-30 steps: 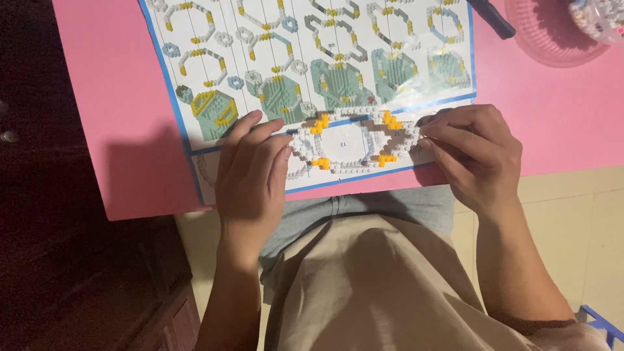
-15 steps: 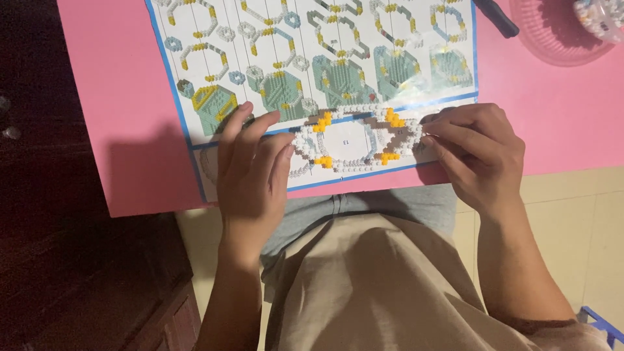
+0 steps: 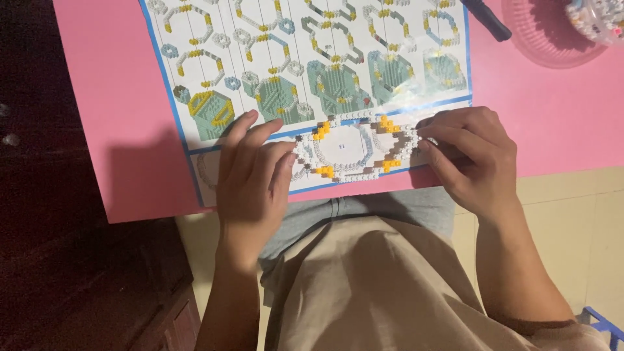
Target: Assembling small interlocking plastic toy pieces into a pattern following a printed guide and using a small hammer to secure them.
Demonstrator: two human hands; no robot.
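Note:
A flat ring of small white and orange building blocks (image 3: 354, 146) lies on a printed instruction sheet (image 3: 305, 65) near the front edge of a pink table (image 3: 117, 117). My left hand (image 3: 253, 182) rests flat on the sheet, fingers apart, its fingertips against the ring's left side. On the ring's right end my right hand (image 3: 471, 156) is curled, thumb and fingertips pinching the blocks there. The part of the ring under those fingers is hidden.
A clear pink bowl (image 3: 552, 32) with small pieces stands at the back right, a dark pen (image 3: 487, 18) beside it. Dark wooden furniture (image 3: 78, 286) is at the left. My lap (image 3: 364, 279) is below the table edge, tiled floor (image 3: 585, 234) to the right.
The view has shifted slightly, so the sheet and ring sit a little lower in the frame. Both hands stay on the ring's two ends.

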